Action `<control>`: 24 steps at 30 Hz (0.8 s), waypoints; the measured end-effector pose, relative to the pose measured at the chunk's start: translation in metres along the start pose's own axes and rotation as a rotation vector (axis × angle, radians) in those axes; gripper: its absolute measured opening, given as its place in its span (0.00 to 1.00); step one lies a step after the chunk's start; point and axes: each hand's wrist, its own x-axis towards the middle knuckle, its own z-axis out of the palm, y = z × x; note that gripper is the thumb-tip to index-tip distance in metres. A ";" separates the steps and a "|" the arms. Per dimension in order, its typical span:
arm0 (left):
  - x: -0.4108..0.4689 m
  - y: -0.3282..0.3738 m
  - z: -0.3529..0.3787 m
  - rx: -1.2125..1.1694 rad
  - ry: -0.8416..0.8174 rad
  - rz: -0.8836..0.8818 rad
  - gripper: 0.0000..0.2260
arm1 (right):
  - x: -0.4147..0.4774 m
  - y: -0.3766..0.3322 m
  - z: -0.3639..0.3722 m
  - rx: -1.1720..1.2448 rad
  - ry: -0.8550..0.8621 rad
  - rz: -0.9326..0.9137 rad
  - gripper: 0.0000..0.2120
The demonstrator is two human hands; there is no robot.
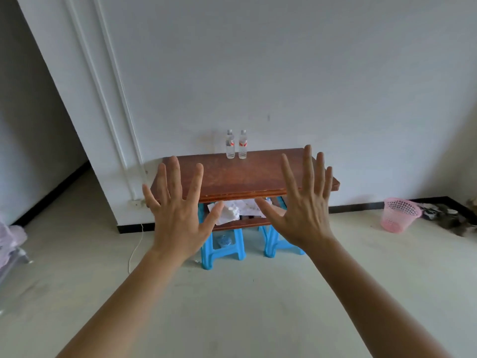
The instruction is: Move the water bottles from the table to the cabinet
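1. Left hand (pixel 178 210): raised in front of the camera, back toward the viewer, fingers straight and spread, grasping nothing.
2. Right hand (pixel 303 202): raised likewise, fingers straight and spread, grasping nothing. The two hands are well apart from each other.
3. Two clear plastic water bottles with red-and-white labels, the left bottle (pixel 230 144) and the right bottle (pixel 242 144), stand upright just beside each other at the rear edge of the reddish-brown wooden table top (pixel 240 174), close to the white wall (pixel 284 73). Neither hand touches them.
4. The table top rests on blue plastic stools (pixel 222 250). Crumpled white papers (pixel 232 211) lie on a lower wooden shelf (pixel 242 223) beneath it.
5. A pink perforated plastic basket (pixel 398 215) stands on the pale floor (pixel 245 306) to the right, near the wall.
6. A white cord (pixel 135 250) trails across the floor to the left of the table.
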 end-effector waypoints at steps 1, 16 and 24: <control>0.015 -0.006 0.020 -0.004 -0.008 -0.012 0.37 | 0.013 0.009 0.022 -0.001 -0.015 -0.003 0.44; 0.327 -0.073 0.274 -0.063 -0.095 0.021 0.32 | 0.258 0.123 0.293 -0.056 -0.117 0.060 0.42; 0.428 -0.089 0.440 -0.133 -0.223 -0.067 0.29 | 0.342 0.220 0.453 0.066 -0.231 0.140 0.41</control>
